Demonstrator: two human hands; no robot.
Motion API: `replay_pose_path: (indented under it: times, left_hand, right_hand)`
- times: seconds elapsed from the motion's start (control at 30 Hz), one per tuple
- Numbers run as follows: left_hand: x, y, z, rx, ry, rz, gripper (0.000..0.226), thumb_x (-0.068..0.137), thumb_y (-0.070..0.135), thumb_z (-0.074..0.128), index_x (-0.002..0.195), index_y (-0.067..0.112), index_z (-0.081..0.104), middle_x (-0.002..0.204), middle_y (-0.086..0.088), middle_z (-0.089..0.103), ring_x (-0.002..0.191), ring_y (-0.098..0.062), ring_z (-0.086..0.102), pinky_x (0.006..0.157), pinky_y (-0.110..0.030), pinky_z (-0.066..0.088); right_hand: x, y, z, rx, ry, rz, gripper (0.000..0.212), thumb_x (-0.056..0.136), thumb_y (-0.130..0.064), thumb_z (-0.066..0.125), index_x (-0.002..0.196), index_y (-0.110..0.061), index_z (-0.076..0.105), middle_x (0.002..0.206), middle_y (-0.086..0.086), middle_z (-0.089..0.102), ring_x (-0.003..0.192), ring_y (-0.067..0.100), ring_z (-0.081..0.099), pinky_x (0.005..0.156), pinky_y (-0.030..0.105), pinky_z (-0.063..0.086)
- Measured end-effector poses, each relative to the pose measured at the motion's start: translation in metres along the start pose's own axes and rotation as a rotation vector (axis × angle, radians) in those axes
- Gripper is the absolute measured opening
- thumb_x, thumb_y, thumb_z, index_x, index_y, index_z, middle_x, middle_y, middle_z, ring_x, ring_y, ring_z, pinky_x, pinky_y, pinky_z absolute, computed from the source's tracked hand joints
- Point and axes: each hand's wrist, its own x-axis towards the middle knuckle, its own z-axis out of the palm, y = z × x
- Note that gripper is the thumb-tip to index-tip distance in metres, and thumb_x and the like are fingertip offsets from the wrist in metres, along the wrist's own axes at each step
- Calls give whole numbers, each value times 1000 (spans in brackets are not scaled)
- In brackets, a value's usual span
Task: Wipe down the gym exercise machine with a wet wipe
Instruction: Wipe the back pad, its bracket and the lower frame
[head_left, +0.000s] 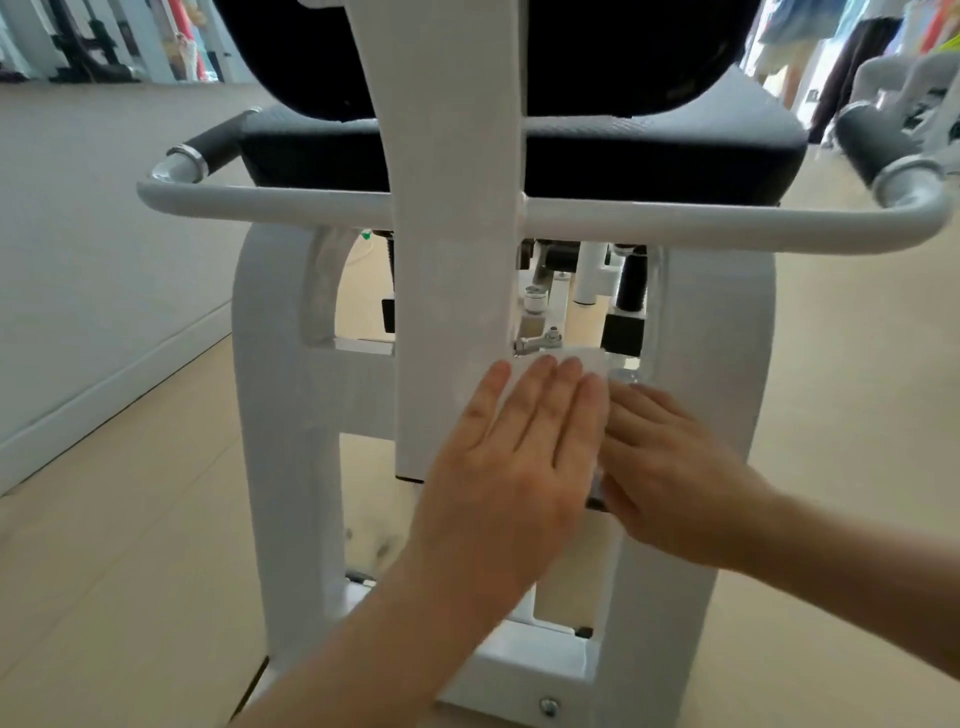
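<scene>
Gym exercise machine (291, 415) stands on the light floor (130, 519) and fills most of the view. We see it from close up, low down. It is big and white.

Its middle post (452, 260) runs straight up and down. The black seat pad (649, 145) sits at the top, on both sides of the post. A long white cross bar (675, 223) goes under the pad. At each end of the bar there is a black handle, one handle (218, 143) on the left and the other handle (872, 140) on the right.

The left hand (514, 457) is flat, with straight fingers. It presses the wet wipe (587, 364) against the low right side of the post. It does not hold the wipe, it just pushes on it.

The right hand (675, 467) is just beside it, touching it. Its fingers reach the edge of the wipe. The thumb is hidden, so I cannot tell if this hand pinches the wipe or only rests there.

Only a little white bit of the wipe shows above the fingertips.

I think the job is going on but is not done. The wipe is on one low spot only. The pad, the bar, both handles and the wide side legs may need wiping too. No wet marks show, so I cannot tell which parts are clean.
</scene>
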Motion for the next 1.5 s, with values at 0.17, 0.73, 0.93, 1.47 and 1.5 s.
replay_pose_path:
  times: [0.17, 0.73, 0.93, 1.47, 1.5]
  left_hand:
    - [35, 9, 49, 288, -369, -166, 77, 93, 32, 45, 147, -9, 10, 149, -31, 31, 138, -44, 32, 114, -53, -2]
    - [20, 80, 78, -218, -121, -182, 73, 99, 49, 29, 153, 5, 10, 160, -18, 5, 149, -31, -1, 120, -50, 12]
    - [59, 77, 89, -120, 28, -210, 59, 101, 37, 28, 151, 6, 22, 157, -21, 19, 148, -32, 14, 120, -48, 12]
    - [-12, 9, 37, 125, -80, -156, 45, 104, 14, 31, 147, 2, 34, 155, -18, 27, 145, -32, 23, 118, -47, 24]
    - [-16, 5, 34, 128, -53, -242, 47, 103, 16, 37, 148, 3, 33, 155, -19, 25, 145, -34, 21, 118, -47, 22]
  right_hand:
    - [-24, 23, -23, 45, 101, -66, 34, 83, -15, 43, 99, -12, 73, 114, 7, 69, 111, 27, 61, 86, 39, 54]
    - [-21, 32, 13, 275, 540, 127, 37, 96, -12, 35, 98, -4, 71, 95, 14, 63, 81, 31, 57, 75, 43, 51]
    - [-16, 12, 16, 428, 783, 371, 24, 86, 3, 46, 90, 2, 70, 95, 20, 60, 84, 35, 56, 77, 43, 49]
    - [-11, -36, 27, 786, 395, 409, 39, 83, -11, 49, 119, -22, 59, 110, -9, 60, 98, 12, 55, 87, 30, 44]
    - [-7, -45, 27, 961, 307, 430, 37, 88, -16, 48, 123, -28, 56, 111, -16, 58, 100, 6, 55, 88, 27, 45]
